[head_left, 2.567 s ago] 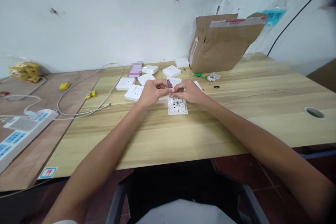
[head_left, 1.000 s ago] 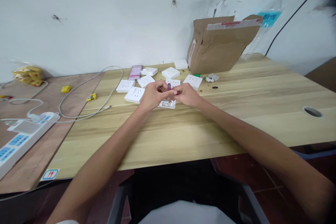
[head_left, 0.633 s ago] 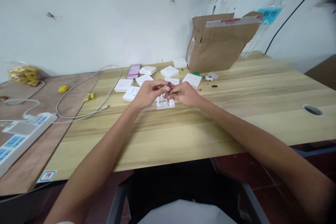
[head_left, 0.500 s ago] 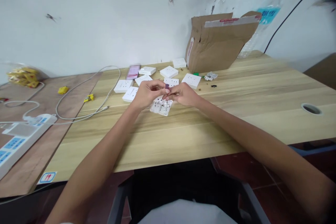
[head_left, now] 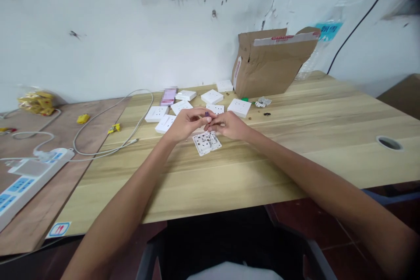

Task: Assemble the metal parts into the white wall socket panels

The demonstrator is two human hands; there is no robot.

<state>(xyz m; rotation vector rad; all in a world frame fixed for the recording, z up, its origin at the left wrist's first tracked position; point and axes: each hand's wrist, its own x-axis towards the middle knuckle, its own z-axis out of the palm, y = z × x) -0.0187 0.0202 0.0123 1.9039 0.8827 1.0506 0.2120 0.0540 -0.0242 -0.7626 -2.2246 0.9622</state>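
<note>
Lettering in red (head_left: 281, 38) is running along pale tape on a cardboard box (head_left: 272, 70) at the wall, too small to read. Nearby, a blue label (head_left: 329, 30) on clear plastic is showing blurred characters, and a sticker (head_left: 59, 229) at the worktop's near left corner is displaying a red mark inside a blue frame. An opened white socket (head_left: 206, 144) is lying on the worktop (head_left: 229, 183), inner side up, just below the fingertips and between the hands. The left hand (head_left: 187, 125) is pinching a small purple piece (head_left: 207, 114) between thumb and fingers. The right hand (head_left: 229, 125) is meeting it fingertip to fingertip; whether it is gripping anything, one cannot tell. Beyond and around the hands, eight closed white sockets (head_left: 211, 96) are sitting in a loose cluster. To the left, two loose yellow pieces (head_left: 83, 118) are lying near one white cable (head_left: 98, 154), with one power strip (head_left: 28, 188) resting farther left.
</note>
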